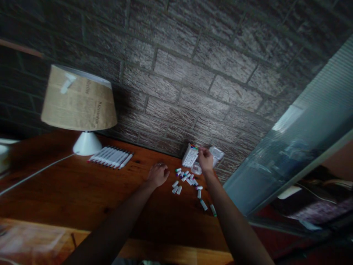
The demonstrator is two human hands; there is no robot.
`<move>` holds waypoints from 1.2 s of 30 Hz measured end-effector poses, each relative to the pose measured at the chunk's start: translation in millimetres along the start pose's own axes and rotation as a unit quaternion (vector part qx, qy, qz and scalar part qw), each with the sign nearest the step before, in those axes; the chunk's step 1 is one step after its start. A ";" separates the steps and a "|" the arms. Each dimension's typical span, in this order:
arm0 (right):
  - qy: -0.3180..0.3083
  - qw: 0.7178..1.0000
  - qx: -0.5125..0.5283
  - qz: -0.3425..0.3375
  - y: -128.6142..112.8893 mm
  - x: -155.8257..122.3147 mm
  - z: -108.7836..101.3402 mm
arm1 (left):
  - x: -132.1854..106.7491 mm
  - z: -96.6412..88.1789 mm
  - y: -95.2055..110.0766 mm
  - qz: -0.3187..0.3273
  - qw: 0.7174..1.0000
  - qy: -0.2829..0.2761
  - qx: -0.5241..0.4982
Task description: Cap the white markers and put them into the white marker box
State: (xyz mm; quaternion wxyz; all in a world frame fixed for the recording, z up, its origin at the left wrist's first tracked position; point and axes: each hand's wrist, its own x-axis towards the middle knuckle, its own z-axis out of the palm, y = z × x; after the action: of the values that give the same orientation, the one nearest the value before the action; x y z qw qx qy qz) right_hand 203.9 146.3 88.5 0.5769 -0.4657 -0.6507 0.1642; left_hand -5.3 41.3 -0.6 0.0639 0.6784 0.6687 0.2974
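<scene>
My right hand [206,159] reaches to the back of the wooden table, its fingers pinched together at the top of a white marker box [190,155]. Coloured marker ends show in that box's opening; whatever is between the fingertips is too small to make out. Behind the hand lies a clear plastic case [217,154], partly covered by it. My left hand [158,175] rests on the table with its fingers loosely curled in, and nothing shows in it. Between my arms several white marker caps [186,176] with coloured ends are scattered, some nearer the front edge.
A row of white markers [111,156] lies side by side at the left. Beyond it stands a lamp [79,99] with a newsprint shade and a white base; its cord [38,172] runs left. A stone-block wall [176,84] backs the table [82,191]. Glass panelling rises on the right.
</scene>
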 end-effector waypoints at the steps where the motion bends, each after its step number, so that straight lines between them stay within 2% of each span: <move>1: -0.009 0.999 0.029 0.014 -2.3 -18.5 7.7 | 0.0 0.4 -0.6 0.003 1.000 0.001 0.001; 5: -0.031 0.998 0.058 -0.007 -12.8 -90.1 34.4 | -1.0 1.4 -2.7 0.018 1.000 -0.002 -0.010; 7: -0.047 0.998 0.030 -0.028 -13.6 -112.9 38.7 | -2.0 1.1 -2.8 0.022 1.000 -0.003 -0.016; 9: -0.062 0.997 0.040 -0.023 -8.7 -123.6 37.2 | -2.7 0.0 -2.0 0.023 1.000 -0.004 -0.018; 12: -0.089 0.994 0.052 0.030 7.3 -122.7 32.0 | -2.9 -1.9 -0.2 0.013 1.000 -0.007 -0.013; 15: -0.090 0.988 0.073 0.100 23.9 -115.1 30.2 | -1.8 -2.5 0.2 0.010 1.000 -0.014 -0.012; 17: -0.122 0.983 0.058 0.124 30.6 -112.5 31.3 | -0.6 -1.7 -0.6 0.011 1.000 -0.018 -0.011; 24: -0.207 0.975 -0.061 0.056 29.8 -117.2 34.7 | 4.3 2.7 -1.8 0.021 1.000 -0.017 0.001; 30: -0.232 0.969 -0.081 0.021 26.9 -117.4 34.1 | 2.0 4.5 5.1 0.055 0.997 -0.037 -0.050; 36: -0.243 0.967 -0.072 0.023 25.7 -118.3 34.1 | -0.3 7.6 10.3 0.093 0.990 -0.046 -0.097</move>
State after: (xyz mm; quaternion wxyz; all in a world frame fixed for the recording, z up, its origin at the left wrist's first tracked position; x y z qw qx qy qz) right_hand 172.1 76.4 -11.1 0.3624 -0.4673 -0.7703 0.2386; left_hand 7.5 42.3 -1.9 0.1321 0.7415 0.5667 0.3341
